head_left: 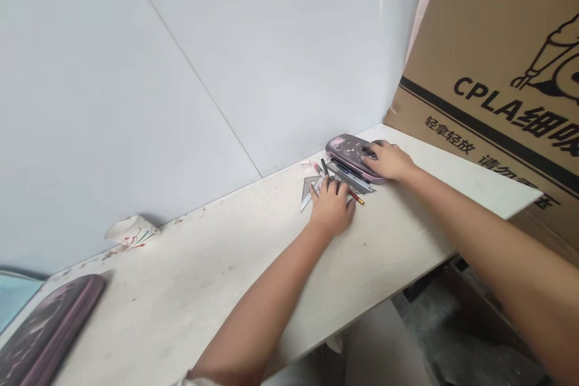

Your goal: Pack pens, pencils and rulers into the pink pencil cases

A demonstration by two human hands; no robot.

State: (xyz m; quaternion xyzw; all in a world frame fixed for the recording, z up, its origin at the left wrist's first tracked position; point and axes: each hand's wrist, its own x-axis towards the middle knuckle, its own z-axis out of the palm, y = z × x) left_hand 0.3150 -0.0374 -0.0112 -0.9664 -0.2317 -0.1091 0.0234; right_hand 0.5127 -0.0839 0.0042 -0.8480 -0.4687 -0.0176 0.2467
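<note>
The left arm reaches forward, its hand (332, 208) palm down, fingers bent and slightly parted over a set square (306, 190) and pencil (357, 198). The right hand (391, 161) rests on the pencil case (346, 146) near the wall (289, 72); at this blur, I cannot tell whether either pinches anything.

Through the head camera I saw the right hand (389, 161) on the near end of a dark pencil case (344, 146), fingers over its top. The left hand (332, 208) lay over a pile of stationery beside it; a triangle ruler (307, 188) and a red pencil (357, 198) poked out. I couldn't make out its grip. A paper cup (132, 231) lay tipped against the wall (271, 60), and a cardboard box (474, 30) stood beyond the table (203, 277).
</note>
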